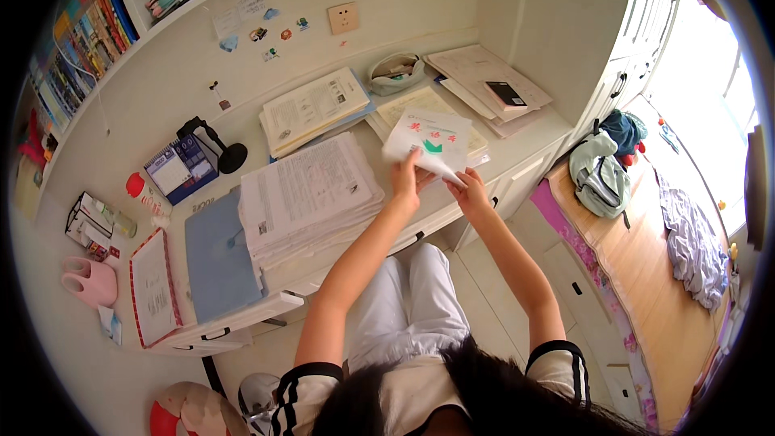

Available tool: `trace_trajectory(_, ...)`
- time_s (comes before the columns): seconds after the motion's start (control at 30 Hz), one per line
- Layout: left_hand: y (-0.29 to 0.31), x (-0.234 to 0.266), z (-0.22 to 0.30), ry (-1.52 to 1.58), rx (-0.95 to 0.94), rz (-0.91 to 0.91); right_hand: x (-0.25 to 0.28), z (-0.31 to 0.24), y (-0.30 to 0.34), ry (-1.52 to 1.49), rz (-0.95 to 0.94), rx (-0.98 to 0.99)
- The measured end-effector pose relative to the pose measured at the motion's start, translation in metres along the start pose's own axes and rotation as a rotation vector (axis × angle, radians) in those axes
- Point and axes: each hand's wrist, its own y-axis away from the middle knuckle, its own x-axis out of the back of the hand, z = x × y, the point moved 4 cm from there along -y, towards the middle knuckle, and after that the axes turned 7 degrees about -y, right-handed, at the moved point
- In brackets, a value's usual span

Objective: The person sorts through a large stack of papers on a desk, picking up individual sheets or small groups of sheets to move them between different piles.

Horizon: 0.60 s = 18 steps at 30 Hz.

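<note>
Over the desk's front edge I hold a white sheet of paper (pixel 441 131) with red handwriting and a green shape on it. My left hand (pixel 409 178) pinches its lower left part, fingertips on top. My right hand (pixel 471 191) grips the lower right corner, where the sheet curls up in a fold. Behind the sheet, and partly covered by it, lies a stack of cream papers (pixel 428 102). To the left of my left hand sits a thick pile of printed sheets (pixel 311 190), with a blue folder (pixel 216 254) beside it.
Farther back are another paper stack (pixel 315 109), a pencil pouch (pixel 396 73) and a dark phone-like object (pixel 506 95) on papers. A black lamp (pixel 230 155), desk calendar (pixel 182 165) and pink holder (pixel 90 278) stand leftward. A backpack (pixel 599 173) rests on the bed at right.
</note>
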Motion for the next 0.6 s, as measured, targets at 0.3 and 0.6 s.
trace_trajectory(0.3,-0.010,0.034,0.036,-0.482,-0.331,0.169,-0.046,-0.002,0.015,0.154,-0.085,0.063)
trace_trajectory(0.6,-0.022,0.139,0.219,-0.806,-0.690,0.322,-0.152,-0.004,-0.092,0.476,-0.330,0.203)
